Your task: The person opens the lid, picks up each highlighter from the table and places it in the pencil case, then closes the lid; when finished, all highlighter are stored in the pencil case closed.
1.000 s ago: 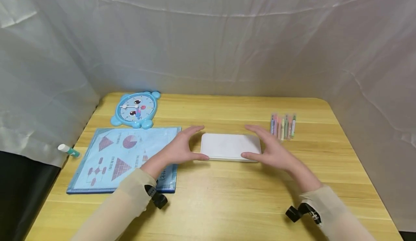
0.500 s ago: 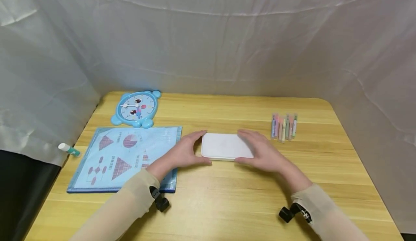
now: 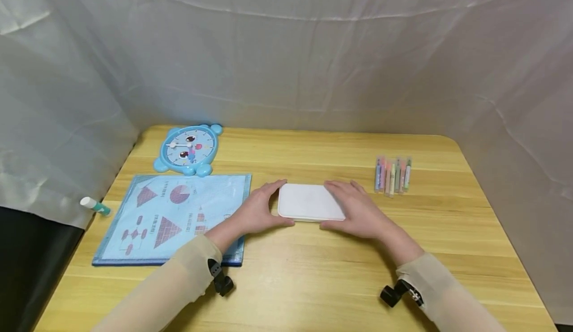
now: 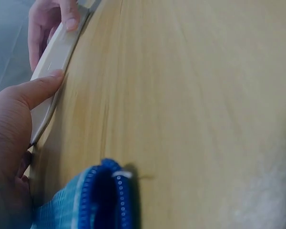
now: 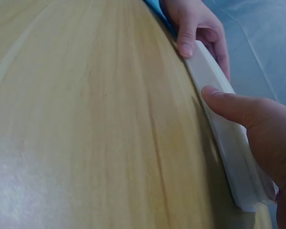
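Observation:
A flat white rectangular case with rounded corners (image 3: 310, 201) lies on the wooden table. My left hand (image 3: 257, 210) grips its left end, thumb along the near side and fingers reaching to the far edge. At the other end my right hand (image 3: 358, 211) holds it the same way, covering the right corners. In the left wrist view, the left thumb presses the side wall of the case (image 4: 62, 50). The right wrist view has the right thumb against that same wall of the case (image 5: 221, 126), with the left hand farther along it.
A blue mesh zip pouch (image 3: 179, 222) with printed shapes lies left, partly under the left forearm. Behind it sits a blue toy clock (image 3: 190, 148). A glue stick (image 3: 95, 206) is at the table's left edge. Several coloured pens (image 3: 392, 176) lie back right.
Both hands have closed in on the case from its sides and now grip it. The right hand has moved left along it. The case stays in about the same place.

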The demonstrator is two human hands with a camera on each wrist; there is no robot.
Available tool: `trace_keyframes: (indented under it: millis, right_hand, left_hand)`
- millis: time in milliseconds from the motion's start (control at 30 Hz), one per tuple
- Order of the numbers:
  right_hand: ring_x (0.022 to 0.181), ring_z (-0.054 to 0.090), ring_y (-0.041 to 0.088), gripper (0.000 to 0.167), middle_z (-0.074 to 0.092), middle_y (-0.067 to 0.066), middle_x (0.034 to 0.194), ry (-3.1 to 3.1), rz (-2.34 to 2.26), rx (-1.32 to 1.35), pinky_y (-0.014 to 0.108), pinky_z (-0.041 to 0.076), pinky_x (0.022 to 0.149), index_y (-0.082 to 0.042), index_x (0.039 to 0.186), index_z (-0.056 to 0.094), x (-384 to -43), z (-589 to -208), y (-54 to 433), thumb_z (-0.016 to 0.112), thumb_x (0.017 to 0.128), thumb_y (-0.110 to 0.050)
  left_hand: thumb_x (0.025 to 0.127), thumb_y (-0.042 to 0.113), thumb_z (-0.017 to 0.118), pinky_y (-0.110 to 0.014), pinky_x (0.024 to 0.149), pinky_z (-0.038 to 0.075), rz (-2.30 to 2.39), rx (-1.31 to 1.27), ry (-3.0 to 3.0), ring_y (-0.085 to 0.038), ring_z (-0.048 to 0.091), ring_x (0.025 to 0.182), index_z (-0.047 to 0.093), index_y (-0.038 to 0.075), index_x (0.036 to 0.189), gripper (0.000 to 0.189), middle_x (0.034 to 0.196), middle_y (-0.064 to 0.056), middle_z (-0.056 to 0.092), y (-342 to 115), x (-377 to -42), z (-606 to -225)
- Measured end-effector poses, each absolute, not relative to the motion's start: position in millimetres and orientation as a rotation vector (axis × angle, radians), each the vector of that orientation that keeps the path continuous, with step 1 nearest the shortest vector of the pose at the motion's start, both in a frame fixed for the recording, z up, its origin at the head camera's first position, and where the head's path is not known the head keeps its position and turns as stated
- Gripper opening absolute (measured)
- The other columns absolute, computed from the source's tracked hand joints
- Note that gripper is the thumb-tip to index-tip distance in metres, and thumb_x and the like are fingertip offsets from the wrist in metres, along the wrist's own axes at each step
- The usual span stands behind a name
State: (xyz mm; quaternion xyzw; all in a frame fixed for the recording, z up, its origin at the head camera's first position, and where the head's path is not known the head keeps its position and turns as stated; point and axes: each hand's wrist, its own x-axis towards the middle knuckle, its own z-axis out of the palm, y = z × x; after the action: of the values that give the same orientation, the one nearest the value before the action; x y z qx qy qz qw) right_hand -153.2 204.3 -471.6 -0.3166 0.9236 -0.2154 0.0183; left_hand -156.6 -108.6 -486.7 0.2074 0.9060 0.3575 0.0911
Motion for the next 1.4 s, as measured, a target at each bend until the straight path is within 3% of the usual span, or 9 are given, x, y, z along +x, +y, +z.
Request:
trace_keyframes:
  millis: [300, 800, 1167, 1400]
  right_hand:
    - [0.145, 0.046, 0.035, 0.11, 0.051, 0.017, 0.157, 2.895, -0.632, -1.018, 0.064, 0.019, 0.123, -0.002, 0.158, 0.048, -157, -477, 203, 0.084, 0.079, -0.07]
    - [0.132, 0.058, 0.036, 0.105, 0.061, 0.015, 0.146, 2.874, -0.724, -1.062, 0.056, 0.045, 0.11, -0.001, 0.149, 0.06, -165, -477, 206, 0.087, 0.074, -0.068]
    - [0.121, 0.065, 0.029, 0.1, 0.066, 0.012, 0.14, 2.775, -0.823, -0.945, 0.05, 0.053, 0.101, -0.004, 0.144, 0.064, -175, -463, 203, 0.088, 0.073, -0.069]
    - [0.132, 0.059, 0.037, 0.104, 0.059, 0.018, 0.149, 2.785, -0.751, -0.942, 0.057, 0.047, 0.108, -0.002, 0.149, 0.06, -172, -456, 203, 0.089, 0.074, -0.068]
  left_hand:
    - [0.074, 0.057, 0.094, -0.044, 0.111, 0.046, 1.043, 0.59, 2.709, -0.025, 0.054, 0.136, 0.044, 0.016, 0.163, 0.11, 0.152, -0.008, 0.057, -108, -155, -486]
    - [0.078, 0.057, 0.092, -0.045, 0.112, 0.045, 1.042, 0.599, 2.721, -0.028, 0.052, 0.138, 0.041, 0.016, 0.164, 0.108, 0.152, -0.009, 0.056, -103, -151, -490]
    - [0.077, 0.055, 0.093, -0.048, 0.113, 0.044, 1.076, 0.582, 2.731, -0.027, 0.053, 0.136, 0.04, 0.014, 0.164, 0.11, 0.15, -0.007, 0.057, -106, -153, -490]
    - [0.076, 0.055, 0.094, -0.047, 0.114, 0.043, 1.089, 0.576, 2.723, -0.028, 0.052, 0.138, 0.039, 0.014, 0.165, 0.113, 0.152, -0.009, 0.056, -107, -154, -492]
